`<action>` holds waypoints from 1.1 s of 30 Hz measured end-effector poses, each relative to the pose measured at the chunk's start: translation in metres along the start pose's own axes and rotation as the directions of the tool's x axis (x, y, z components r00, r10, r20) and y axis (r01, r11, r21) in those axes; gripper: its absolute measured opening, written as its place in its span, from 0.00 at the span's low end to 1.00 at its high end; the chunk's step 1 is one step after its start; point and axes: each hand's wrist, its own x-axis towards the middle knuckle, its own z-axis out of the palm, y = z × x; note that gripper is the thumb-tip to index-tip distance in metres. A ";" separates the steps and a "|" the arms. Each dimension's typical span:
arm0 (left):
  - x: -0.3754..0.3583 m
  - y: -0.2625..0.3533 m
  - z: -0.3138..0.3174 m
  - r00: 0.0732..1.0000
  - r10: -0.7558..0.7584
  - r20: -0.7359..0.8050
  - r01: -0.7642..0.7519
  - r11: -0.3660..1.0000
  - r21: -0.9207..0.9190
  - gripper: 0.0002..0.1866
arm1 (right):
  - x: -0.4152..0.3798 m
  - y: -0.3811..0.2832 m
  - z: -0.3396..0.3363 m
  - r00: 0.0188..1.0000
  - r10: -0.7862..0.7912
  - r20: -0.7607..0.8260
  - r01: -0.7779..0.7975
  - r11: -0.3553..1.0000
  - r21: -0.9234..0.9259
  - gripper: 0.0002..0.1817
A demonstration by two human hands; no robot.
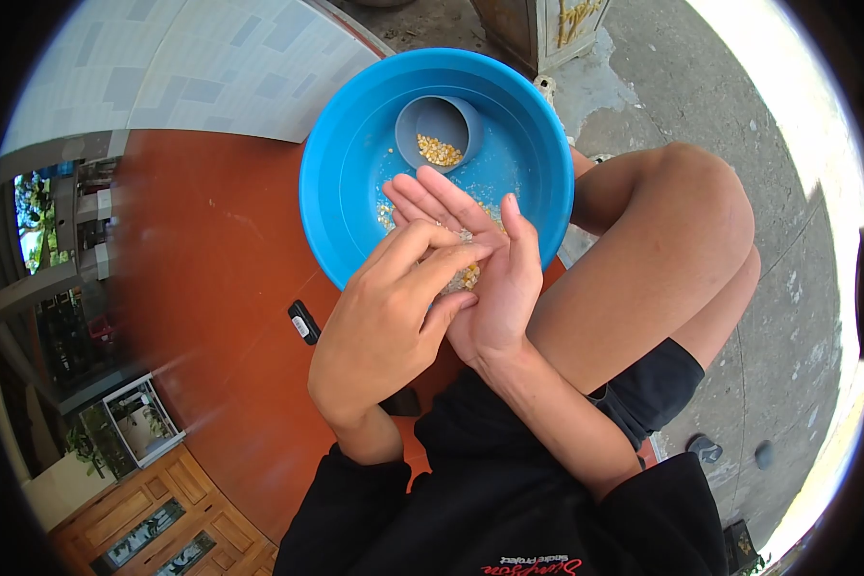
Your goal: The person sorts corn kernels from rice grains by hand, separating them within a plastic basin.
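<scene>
My right hand [494, 278] is palm up with its fingers stretched out, and yellow corn kernels [468, 277] lie in its palm. Over that palm my left hand [389, 302] is curled back side up, its fingertips and thumb around the kernels. Both hands are above the near edge of a blue basin [322, 192]. Inside the basin, a grey cup [463, 113] lies tipped on its side with kernels [439, 150] in its mouth. More loose kernels are scattered on the basin floor, partly hidden behind my fingers.
A small black object [303, 323] with a white label rests on the red floor [230, 250] at the left. My bare legs [653, 240] are bent right of the basin. Grey concrete [787, 317] with a slipper [705, 447] lies beyond them. A wooden door [173, 514] shows lower left.
</scene>
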 end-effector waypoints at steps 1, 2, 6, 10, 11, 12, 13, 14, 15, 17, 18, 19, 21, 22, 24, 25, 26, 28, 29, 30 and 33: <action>0.000 0.001 0.000 1.000 -0.003 0.005 0.003 1.000 0.021 0.24 | 0.000 -0.001 0.001 1.000 0.002 0.001 -0.002 1.000 0.010 0.47; 0.001 0.001 0.000 1.000 -0.006 0.011 0.006 0.999 0.040 0.23 | 0.000 -0.001 0.002 1.000 0.003 0.000 -0.003 1.000 0.021 0.48; 0.002 -0.002 0.003 0.999 0.031 -0.031 -0.027 0.991 0.131 0.19 | 0.000 0.000 0.001 1.000 0.020 0.014 -0.021 0.996 0.083 0.49; 0.003 -0.003 0.006 0.992 0.052 -0.113 -0.037 0.991 0.131 0.13 | -0.001 0.001 0.001 0.999 0.032 0.028 -0.035 0.995 0.094 0.49; 0.003 -0.005 0.007 0.989 0.054 -0.138 -0.040 0.994 0.100 0.11 | -0.001 0.000 0.001 0.999 0.031 0.030 -0.033 0.995 0.094 0.49; 0.003 -0.007 0.007 0.985 0.055 -0.163 -0.044 0.997 0.070 0.10 | -0.001 0.000 0.001 0.999 0.029 0.032 -0.032 0.995 0.093 0.49; 0.003 -0.006 0.006 0.985 0.029 -0.169 -0.020 0.998 0.057 0.10 | -0.001 -0.001 0.002 0.999 0.034 0.023 -0.036 0.993 0.111 0.49; 0.003 -0.003 0.003 0.985 0.004 -0.175 0.004 0.999 0.044 0.09 | -0.001 -0.001 0.003 0.999 0.039 0.014 -0.041 0.991 0.129 0.49; 0.003 -0.002 0.001 0.983 -0.022 -0.182 0.028 0.999 0.031 0.09 | -0.001 -0.002 0.004 0.999 0.045 0.006 -0.046 0.988 0.148 0.49; 0.004 -0.001 0.002 0.977 -0.062 -0.205 0.063 0.998 -0.001 0.09 | -0.001 -0.001 0.004 0.999 0.050 0.000 -0.049 0.987 0.151 0.48; 0.005 0.000 0.002 0.973 -0.082 -0.215 0.080 0.997 -0.018 0.09 | -0.001 -0.001 0.004 0.999 0.052 -0.004 -0.051 0.987 0.153 0.48; 0.005 -0.002 0.002 0.971 -0.078 -0.225 0.073 0.997 -0.031 0.08 | -0.001 -0.001 0.005 0.999 0.050 -0.004 -0.048 0.987 0.153 0.48; 0.007 -0.006 0.003 0.967 -0.072 -0.244 0.059 0.997 -0.059 0.08 | 0.000 -0.001 0.005 0.999 0.044 -0.008 -0.043 0.987 0.154 0.48; 0.009 -0.007 0.003 0.959 -0.086 -0.271 0.075 0.996 -0.053 0.07 | 0.000 -0.001 0.004 0.999 0.041 -0.017 -0.038 0.987 0.157 0.47; 0.014 -0.009 0.001 0.939 -0.117 -0.325 0.109 0.993 -0.043 0.06 | 0.000 0.000 0.002 0.999 0.037 -0.035 -0.031 0.986 0.166 0.45; 0.017 -0.011 0.001 0.916 -0.147 -0.374 0.141 0.989 -0.045 0.06 | 0.000 0.001 0.002 0.998 0.030 -0.058 -0.020 0.986 0.163 0.45; 0.022 -0.015 0.002 0.889 -0.176 -0.423 0.172 0.984 -0.049 0.06 | 0.001 0.002 0.001 0.996 0.022 -0.081 -0.009 0.987 0.160 0.45; 0.034 -0.026 0.005 0.842 -0.201 -0.500 0.207 0.977 -0.045 0.07 | 0.002 0.002 0.001 0.994 0.013 -0.112 0.005 0.987 0.163 0.44; 0.043 -0.034 0.006 0.825 -0.198 -0.530 0.212 0.977 -0.034 0.07 | 0.002 0.002 0.001 0.993 0.014 -0.119 0.007 0.985 0.172 0.44; 0.050 -0.042 0.008 0.806 -0.192 -0.560 0.217 0.976 -0.023 0.08 | 0.002 0.002 0.001 0.992 0.014 -0.125 0.009 0.983 0.181 0.44; 0.056 -0.054 0.012 0.795 -0.273 -0.542 0.294 0.954 -0.048 0.10 | 0.003 0.002 0.000 0.991 0.001 -0.130 0.022 0.984 0.177 0.43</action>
